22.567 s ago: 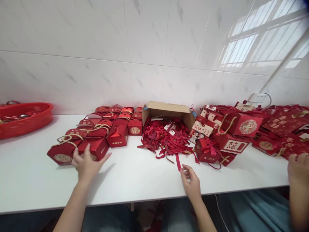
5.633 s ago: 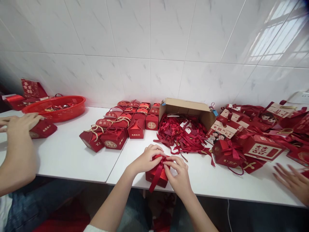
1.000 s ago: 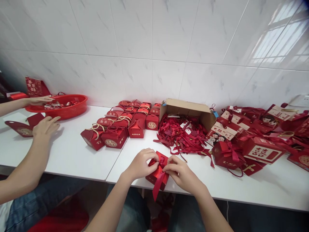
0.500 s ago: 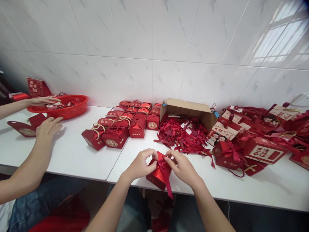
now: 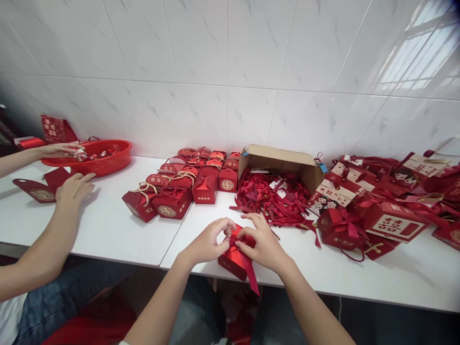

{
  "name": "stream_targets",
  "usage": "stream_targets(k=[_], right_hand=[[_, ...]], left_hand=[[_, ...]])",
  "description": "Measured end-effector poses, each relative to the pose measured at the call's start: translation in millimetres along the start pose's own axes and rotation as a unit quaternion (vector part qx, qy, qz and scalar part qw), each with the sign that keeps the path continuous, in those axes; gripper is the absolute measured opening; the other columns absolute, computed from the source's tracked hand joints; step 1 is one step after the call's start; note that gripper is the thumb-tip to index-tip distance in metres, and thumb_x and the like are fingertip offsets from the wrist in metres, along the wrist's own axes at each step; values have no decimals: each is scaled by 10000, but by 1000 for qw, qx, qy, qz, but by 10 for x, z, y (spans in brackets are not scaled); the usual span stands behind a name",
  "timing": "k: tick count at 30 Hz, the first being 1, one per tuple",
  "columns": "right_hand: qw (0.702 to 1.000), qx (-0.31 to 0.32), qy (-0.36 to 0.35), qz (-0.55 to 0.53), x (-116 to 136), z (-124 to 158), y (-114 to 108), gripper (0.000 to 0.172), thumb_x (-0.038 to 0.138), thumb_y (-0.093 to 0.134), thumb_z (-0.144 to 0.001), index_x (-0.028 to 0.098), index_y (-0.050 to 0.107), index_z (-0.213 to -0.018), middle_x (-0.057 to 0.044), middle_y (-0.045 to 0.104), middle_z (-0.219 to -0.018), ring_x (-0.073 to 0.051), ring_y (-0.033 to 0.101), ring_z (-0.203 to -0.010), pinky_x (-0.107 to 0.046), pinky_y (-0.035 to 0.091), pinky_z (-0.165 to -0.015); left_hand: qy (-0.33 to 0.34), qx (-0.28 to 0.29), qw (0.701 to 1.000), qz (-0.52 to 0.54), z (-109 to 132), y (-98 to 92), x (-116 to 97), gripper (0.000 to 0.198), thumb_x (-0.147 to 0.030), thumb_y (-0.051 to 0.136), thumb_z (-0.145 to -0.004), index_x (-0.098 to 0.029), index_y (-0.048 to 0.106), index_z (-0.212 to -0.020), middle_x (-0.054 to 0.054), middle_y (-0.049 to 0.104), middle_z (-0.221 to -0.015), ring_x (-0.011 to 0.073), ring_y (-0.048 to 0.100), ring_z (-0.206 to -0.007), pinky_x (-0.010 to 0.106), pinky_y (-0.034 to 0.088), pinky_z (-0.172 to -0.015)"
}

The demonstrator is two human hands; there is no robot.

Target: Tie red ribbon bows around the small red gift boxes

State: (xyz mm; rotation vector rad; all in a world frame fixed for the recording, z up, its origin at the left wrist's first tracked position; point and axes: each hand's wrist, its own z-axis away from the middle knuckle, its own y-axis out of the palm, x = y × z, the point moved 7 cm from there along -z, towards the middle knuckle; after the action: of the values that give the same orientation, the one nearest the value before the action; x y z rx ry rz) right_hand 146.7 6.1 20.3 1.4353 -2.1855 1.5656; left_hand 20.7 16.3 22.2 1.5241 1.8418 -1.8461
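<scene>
A small red gift box [image 5: 230, 264] rests at the table's front edge between my hands. Dark red ribbon [image 5: 250, 275] is gathered on its top, and one tail hangs down over the edge. My left hand [image 5: 208, 242] pinches the ribbon at the bow with thumb and forefinger. From the other side, my right hand [image 5: 264, 243] also pinches the ribbon, thumb and forefinger close to the knot, its other fingers raised. The knot itself is partly hidden by my fingers.
A cardboard box [image 5: 283, 155] spills red ribbons [image 5: 275, 199]. Rows of closed red boxes [image 5: 204, 187] stand left of it; decorated boxes [image 5: 391, 225] pile up at right. At far left, a co-worker's hands [image 5: 74, 189] are by an open box [image 5: 39, 189] and a red basin [image 5: 108, 165] of sweets.
My right hand has moved left, and its thumb and forefinger now meet on the ribbon near the knot. The co-worker's far hand has lifted some sweets slightly in the basin.
</scene>
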Motion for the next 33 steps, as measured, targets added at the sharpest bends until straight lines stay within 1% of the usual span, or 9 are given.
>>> stream_targets(k=[4, 7, 9, 12, 14, 18, 24, 28, 33], right_hand=[[1000, 3, -4, 4, 0, 7, 14, 51, 197, 636, -758, 228, 636, -797, -80, 507, -1187, -260, 405, -1186, -469, 371, -952], [1000, 10, 6, -3, -25, 17, 30, 59, 213, 625, -774, 235, 634, -828, -79, 502, -1181, -260, 417, -1167, -463, 382, -944], [1000, 12, 22, -9, -49, 27, 34, 121, 234, 622, -783, 242, 625, -904, -82, 494, -1180, -259, 425, -1148, -456, 389, -941], [999, 2, 49, -13, -86, 50, 24, 293, 271, 639, -773, 244, 582, -1059, -93, 492, -1159, -259, 438, -1113, -448, 397, -938], [998, -7, 65, -14, -106, 68, 22, 336, 296, 650, -764, 236, 575, -1086, -97, 496, -1136, -261, 451, -1086, -447, 406, -928], [995, -21, 91, -21, -149, 101, 37, 252, 325, 648, -765, 226, 621, -995, -92, 504, -1102, -256, 475, -1043, -441, 423, -904], [990, -26, 127, -59, -277, 132, 42, 234, 409, 632, -775, 214, 651, -902, -85, 536, -1054, -253, 502, -1029, -425, 422, -897], [988, -25, 130, -76, -331, 135, 29, 202, 335, 496, -879, 219, 659, -909, -77, 566, -1016, -222, 534, -988, -413, 401, -903], [986, -29, 131, -95, -321, 104, 56, 123, 299, 567, -830, 221, 660, -848, -62, 577, -970, -217, 545, -973, -393, 408, -888]], left_hand=[[8, 4, 999, -47, 20, 12, 39, 212, -57, 449, -712, -201, 538, -839, -4, 527, -791, 154, 493, -781, 288, 424, -771], [20, 2, 997, -69, 49, 22, 22, 102, -134, 516, -762, -207, 561, -816, 7, 542, -797, 175, 487, -831, 307, 426, -795], [25, -5, 997, -75, 70, 23, 2, 71, -177, 566, -765, -213, 573, -826, 20, 555, -854, 190, 477, -901, 322, 426, -829], [15, -21, 997, -71, 96, 19, 2, 87, -183, 591, -767, -219, 570, -843, 33, 549, -954, 197, 459, -992, 344, 412, -895], [8, -22, 998, -62, 106, 33, 11, 71, -174, 589, -774, -218, 563, -823, 38, 546, -1005, 197, 449, -1043, 357, 400, -933], [10, -11, 999, -42, 106, 73, 27, 37, -218, 583, -799, -209, 572, -765, 63, 545, -1114, 215, 424, -1127, 401, 389, -971], [2, -9, 1000, -26, 103, 93, 119, 193, -245, 491, -872, -221, 649, -764, 62, 530, -1259, 220, 391, -1207, 445, 364, -1012], [-19, -15, 1000, -10, 111, 119, 191, 283, -271, 409, -913, -215, 649, -774, 55, 522, -1284, 207, 374, -1231, 437, 349, -1036], [-46, -50, 998, 18, 90, 148, 194, 279, -317, 377, -928, -219, 624, -845, 48, 532, -1265, 190, 373, -1227, 424, 321, -1055]])
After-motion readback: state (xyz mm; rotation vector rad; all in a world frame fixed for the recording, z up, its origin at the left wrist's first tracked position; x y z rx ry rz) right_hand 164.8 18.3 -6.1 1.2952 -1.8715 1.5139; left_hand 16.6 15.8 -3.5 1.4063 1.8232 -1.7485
